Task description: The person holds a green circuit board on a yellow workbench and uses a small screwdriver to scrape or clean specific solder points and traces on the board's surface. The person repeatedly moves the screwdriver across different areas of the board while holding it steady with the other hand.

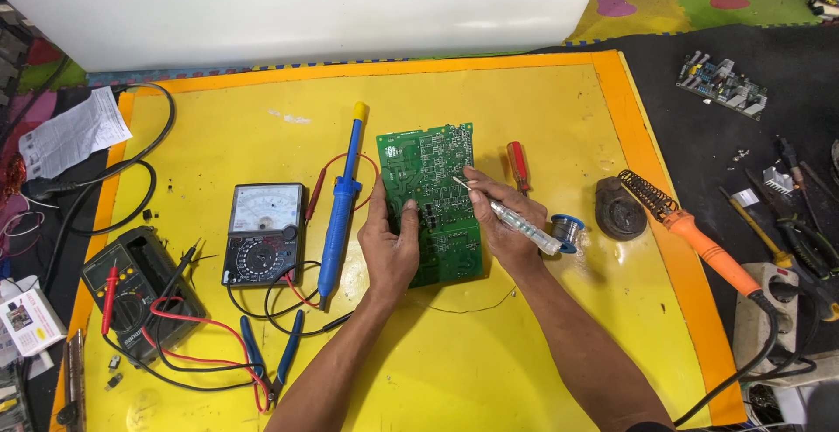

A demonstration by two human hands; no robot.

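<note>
1. My left hand (391, 244) clamps the left edge of the green circuit board (433, 200), mid-frame on the yellow desk (524, 353).
2. My right hand (500, 218) pinches a clear-handled screwdriver (516, 220), its tip on the board's centre.
3. I should press lightly, keep the board flat, and steady my wrist.

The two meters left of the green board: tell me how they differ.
The analog meter lies flat, light face up, with a needle scale above a dial. The digital meter farther left is dark, angled, with a red probe across it. Leads tangle over the digital meter; the analog meter's top is bare. Both rest on the yellow mat, untouched by either hand.
</note>
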